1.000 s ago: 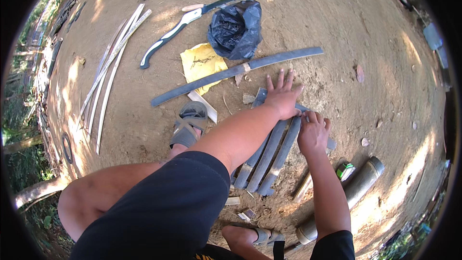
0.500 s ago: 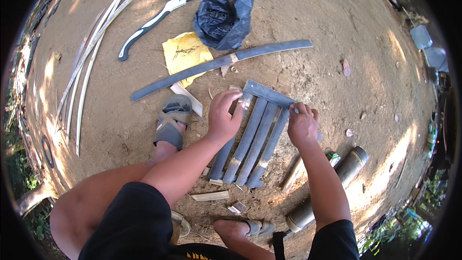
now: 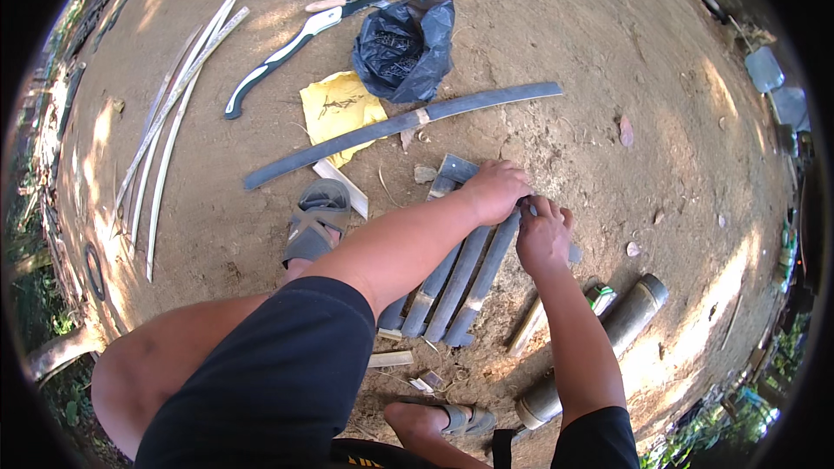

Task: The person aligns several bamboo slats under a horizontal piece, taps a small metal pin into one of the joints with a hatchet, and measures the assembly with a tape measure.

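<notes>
Several dark bamboo slats (image 3: 473, 285) lie side by side on the dirt between my feet, joined at their far ends by a dark crosspiece (image 3: 455, 168). My left hand (image 3: 495, 191) reaches over the crosspiece, its fingers curled down at the right end. Right beside it, my right hand (image 3: 545, 234) has its fingers bent and pressed together at that same corner. Both hands meet there, and anything small between the fingertips is hidden. The left forearm covers part of the leftmost slats.
Beyond the slats lie a long bamboo strip (image 3: 473, 104), a yellow sheet (image 3: 326, 117) bearing small dark nails, a black plastic bag (image 3: 432, 65) and a saw (image 3: 278, 56). Thin pale strips (image 3: 178, 91) lie left. A bamboo tube (image 3: 638, 308) lies near my right arm.
My left hand has moved from the crosspiece's left end across to its right end, next to my right hand. The right hand stays at that corner. The view has shifted slightly.
</notes>
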A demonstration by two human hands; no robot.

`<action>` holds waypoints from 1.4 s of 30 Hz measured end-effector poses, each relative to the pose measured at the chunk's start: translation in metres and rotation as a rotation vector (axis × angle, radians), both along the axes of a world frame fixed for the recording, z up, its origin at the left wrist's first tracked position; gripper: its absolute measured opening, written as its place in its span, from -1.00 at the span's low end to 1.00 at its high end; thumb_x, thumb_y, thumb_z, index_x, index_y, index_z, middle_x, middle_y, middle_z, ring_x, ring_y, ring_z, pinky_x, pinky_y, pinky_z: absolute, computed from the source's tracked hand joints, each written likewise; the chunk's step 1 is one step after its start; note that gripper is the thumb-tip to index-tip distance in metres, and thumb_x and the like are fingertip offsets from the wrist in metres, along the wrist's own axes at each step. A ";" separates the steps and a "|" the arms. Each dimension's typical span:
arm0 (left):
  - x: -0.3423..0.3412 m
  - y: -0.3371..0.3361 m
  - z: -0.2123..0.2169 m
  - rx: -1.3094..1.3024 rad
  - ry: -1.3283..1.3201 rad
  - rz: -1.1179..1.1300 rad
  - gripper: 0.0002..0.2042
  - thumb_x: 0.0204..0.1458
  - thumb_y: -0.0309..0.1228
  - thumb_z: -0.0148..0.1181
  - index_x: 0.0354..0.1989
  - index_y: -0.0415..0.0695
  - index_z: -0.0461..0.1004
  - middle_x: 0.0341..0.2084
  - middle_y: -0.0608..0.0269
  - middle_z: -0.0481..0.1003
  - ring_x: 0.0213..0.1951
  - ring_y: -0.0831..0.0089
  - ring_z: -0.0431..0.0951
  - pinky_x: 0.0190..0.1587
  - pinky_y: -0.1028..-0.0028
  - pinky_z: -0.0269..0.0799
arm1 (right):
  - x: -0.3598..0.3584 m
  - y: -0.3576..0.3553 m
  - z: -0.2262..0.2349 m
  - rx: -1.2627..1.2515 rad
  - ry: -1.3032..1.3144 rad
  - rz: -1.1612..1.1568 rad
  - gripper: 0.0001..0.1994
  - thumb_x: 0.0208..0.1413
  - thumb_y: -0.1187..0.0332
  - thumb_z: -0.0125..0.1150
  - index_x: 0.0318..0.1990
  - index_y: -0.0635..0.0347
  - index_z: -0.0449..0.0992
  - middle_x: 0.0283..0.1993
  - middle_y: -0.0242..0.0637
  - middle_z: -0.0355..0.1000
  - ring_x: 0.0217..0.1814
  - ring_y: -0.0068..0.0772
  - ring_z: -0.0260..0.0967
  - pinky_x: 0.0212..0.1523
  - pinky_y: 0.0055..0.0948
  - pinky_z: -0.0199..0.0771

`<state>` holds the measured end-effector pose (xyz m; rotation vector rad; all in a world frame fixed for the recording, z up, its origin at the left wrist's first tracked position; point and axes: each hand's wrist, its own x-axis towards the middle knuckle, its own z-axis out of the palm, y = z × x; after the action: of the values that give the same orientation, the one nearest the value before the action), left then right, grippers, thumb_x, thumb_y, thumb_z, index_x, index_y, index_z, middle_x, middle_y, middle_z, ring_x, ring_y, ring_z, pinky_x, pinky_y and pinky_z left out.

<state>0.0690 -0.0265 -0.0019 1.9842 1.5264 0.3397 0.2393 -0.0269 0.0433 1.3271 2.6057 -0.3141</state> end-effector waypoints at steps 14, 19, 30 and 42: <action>0.005 -0.004 -0.001 -0.001 -0.027 0.157 -0.67 0.09 -0.40 0.27 0.06 0.02 0.63 0.00 0.25 0.63 0.22 0.19 0.50 0.36 0.15 0.27 | -0.003 0.000 -0.004 -0.074 -0.129 0.018 -0.58 0.32 0.37 0.05 0.31 0.05 0.54 0.32 -0.36 0.39 0.49 -0.32 0.24 0.52 -0.01 0.00; -0.023 -0.033 0.033 0.325 -0.248 0.253 -0.67 0.10 -0.32 0.39 0.04 -0.10 0.63 0.00 0.15 0.61 0.17 0.18 0.51 0.32 0.13 0.31 | -0.002 0.000 -0.001 -0.052 -0.123 0.017 -0.60 0.33 0.37 0.07 0.28 0.05 0.56 0.28 -0.39 0.41 0.46 -0.31 0.26 0.49 -0.01 0.06; -0.231 0.020 0.037 0.316 -0.074 0.831 -0.84 0.19 -0.41 0.21 -0.13 -0.05 0.68 -0.15 0.11 0.64 0.02 0.05 0.62 0.09 0.14 0.52 | -0.001 0.002 -0.004 -0.044 -0.097 0.038 -0.61 0.28 0.39 0.12 0.24 0.10 0.58 0.27 -0.35 0.41 0.43 -0.29 0.30 0.48 -0.03 0.10; -0.247 0.043 0.022 0.053 0.451 0.486 -0.74 0.11 -0.45 0.22 -0.06 0.08 0.70 -0.02 0.21 0.56 0.10 0.14 0.61 0.09 0.10 0.56 | 0.002 0.001 -0.004 -0.021 -0.105 0.049 -0.60 0.27 0.38 0.12 0.24 0.13 0.58 0.26 -0.34 0.41 0.42 -0.26 0.31 0.45 -0.04 0.12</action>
<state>-0.1784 0.0161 0.0204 1.7834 2.3130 0.1254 0.2414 -0.0256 0.0389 1.2358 2.5366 -0.2557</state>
